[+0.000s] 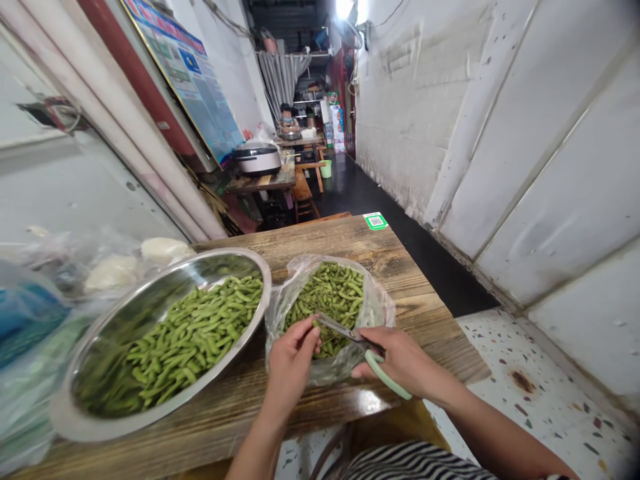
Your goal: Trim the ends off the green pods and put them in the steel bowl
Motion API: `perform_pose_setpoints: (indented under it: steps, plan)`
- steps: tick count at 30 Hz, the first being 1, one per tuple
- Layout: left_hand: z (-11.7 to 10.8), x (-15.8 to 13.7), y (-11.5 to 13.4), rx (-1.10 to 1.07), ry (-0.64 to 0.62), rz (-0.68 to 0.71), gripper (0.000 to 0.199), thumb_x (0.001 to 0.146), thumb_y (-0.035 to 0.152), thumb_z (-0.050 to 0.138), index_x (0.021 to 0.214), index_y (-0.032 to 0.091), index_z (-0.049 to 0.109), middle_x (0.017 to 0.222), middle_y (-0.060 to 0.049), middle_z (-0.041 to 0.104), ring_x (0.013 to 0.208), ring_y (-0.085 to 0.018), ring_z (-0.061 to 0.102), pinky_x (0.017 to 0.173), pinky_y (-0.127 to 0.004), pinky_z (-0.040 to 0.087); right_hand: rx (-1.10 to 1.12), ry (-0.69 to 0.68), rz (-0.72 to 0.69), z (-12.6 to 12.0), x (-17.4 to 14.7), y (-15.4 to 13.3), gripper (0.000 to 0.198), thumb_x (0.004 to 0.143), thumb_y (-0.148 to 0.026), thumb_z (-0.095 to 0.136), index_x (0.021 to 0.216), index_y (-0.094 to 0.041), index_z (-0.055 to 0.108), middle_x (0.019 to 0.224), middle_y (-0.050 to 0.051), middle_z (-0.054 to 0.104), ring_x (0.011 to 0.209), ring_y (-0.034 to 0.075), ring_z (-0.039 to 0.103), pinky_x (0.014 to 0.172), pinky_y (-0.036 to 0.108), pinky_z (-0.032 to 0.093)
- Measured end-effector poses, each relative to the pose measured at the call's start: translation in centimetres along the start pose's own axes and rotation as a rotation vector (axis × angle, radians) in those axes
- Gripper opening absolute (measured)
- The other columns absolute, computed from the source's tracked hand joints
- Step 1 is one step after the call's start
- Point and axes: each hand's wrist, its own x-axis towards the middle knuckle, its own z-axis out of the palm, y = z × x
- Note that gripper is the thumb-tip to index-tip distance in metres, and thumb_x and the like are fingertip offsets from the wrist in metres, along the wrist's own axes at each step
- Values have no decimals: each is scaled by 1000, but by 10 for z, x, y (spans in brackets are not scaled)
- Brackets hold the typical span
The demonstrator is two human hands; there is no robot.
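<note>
A scuffed white wall (420, 87) runs back past me beside smooth black flooring (380, 193); far off, a bright white light (345, 8) glares.

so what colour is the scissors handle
The visible scissors handle is pale mint green, best seen in the head view.
</note>
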Motion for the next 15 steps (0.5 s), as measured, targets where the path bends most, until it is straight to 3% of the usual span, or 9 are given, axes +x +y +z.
perform_pose_setpoints:
  steps: [3,9,12,15]
  plan:
    - [-1,-1,3,149,-38,135,26,80,34,54,95,17,67,68,0,57,58,-12,50,57,-23,41,-38,9,-43,1,2,0,39,72,-56,63,81,-18,62,67,-1,55,60,12,47,55,20,31]
    - [-3,-1,7,298,-57,272,24,82,31,50,66,17,60,68,-1,55,67,-14,52,64,-24,41,-214,44,-57,1,1,6,53,74,-59,60,107,-18,61,79,4,61,65,15,52,59,23,35]
    - [-1,-2,8,318,-64,282,24,83,30,49,66,17,61,70,-2,57,68,-15,54,65,-25,43,-282,48,-67,1,0,9,55,75,-59,59,111,-18,59,83,7,63,68,17,55,61,24,36]
    - [2,-2,5,285,-38,282,20,81,31,53,78,17,67,83,-6,64,79,-18,59,72,-28,46,-277,40,-95,4,0,14,42,80,-55,55,100,-18,62,84,7,66,74,18,59,64,24,38]
